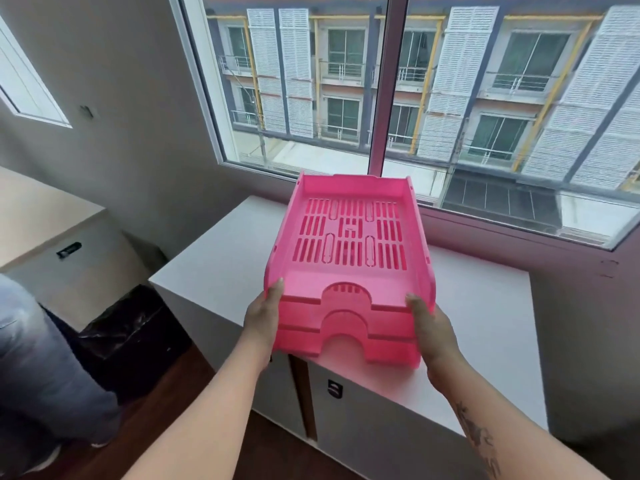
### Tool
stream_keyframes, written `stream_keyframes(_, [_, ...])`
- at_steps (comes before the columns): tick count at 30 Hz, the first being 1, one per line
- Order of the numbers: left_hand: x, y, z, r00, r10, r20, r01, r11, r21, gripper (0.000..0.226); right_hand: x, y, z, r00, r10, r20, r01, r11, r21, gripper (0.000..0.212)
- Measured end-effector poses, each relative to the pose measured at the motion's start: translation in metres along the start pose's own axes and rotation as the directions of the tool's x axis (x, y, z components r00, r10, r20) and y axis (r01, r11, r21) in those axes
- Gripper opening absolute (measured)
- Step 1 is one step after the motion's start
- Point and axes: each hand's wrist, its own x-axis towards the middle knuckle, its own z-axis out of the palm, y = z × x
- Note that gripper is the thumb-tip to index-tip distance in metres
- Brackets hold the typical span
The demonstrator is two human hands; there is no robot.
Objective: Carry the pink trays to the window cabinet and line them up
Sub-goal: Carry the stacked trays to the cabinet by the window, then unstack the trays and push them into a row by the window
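Observation:
A stack of three nested pink trays with slotted bottoms hangs over the white window cabinet, tilted with its front end toward me. My left hand grips the stack's front left corner, thumb on the top rim. My right hand grips the front right corner the same way. The stack's near edge is just above the cabinet top; I cannot tell whether it touches.
The cabinet stands under a large window, with a wall at its right end. A black bin sits left of the cabinet beside a beige desk. Another person's leg in jeans is at the far left.

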Motion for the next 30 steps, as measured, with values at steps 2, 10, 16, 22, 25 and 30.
stream_keyframes(2, [0.001,0.016,-0.006,0.997,0.074,-0.01,-0.073,0.991,0.111,0.042,0.007,-0.018,-0.009,0.997,-0.064,0.033,0.066,0.995,-0.069,0.068])
stream_keyframes(10, [0.014,0.073,0.003,0.967,0.25,-0.04,-0.211,0.885,0.415,0.031,0.056,-0.083,-0.012,0.998,-0.069,0.005,0.067,0.941,-0.331,0.04])
stream_keyframes(16, [0.026,0.084,-0.006,0.876,0.447,-0.179,-0.304,0.802,0.514,0.03,0.052,-0.088,0.012,0.963,-0.261,-0.068,0.198,0.855,-0.48,0.021])
stream_keyframes(22, [0.055,0.1,-0.078,0.829,0.483,-0.283,-0.301,0.81,0.503,0.027,0.054,-0.118,0.085,0.943,-0.331,0.002,0.298,0.846,-0.442,0.023])
stream_keyframes(25, [0.076,0.102,-0.123,0.832,0.45,-0.323,-0.271,0.839,0.472,0.029,0.058,-0.122,0.137,0.952,-0.302,0.048,0.296,0.87,-0.394,0.043])
stream_keyframes(30, [0.115,0.095,-0.192,0.83,0.421,-0.364,-0.226,0.853,0.47,0.031,0.068,-0.114,0.225,0.956,-0.284,0.078,0.292,0.879,-0.378,0.043])
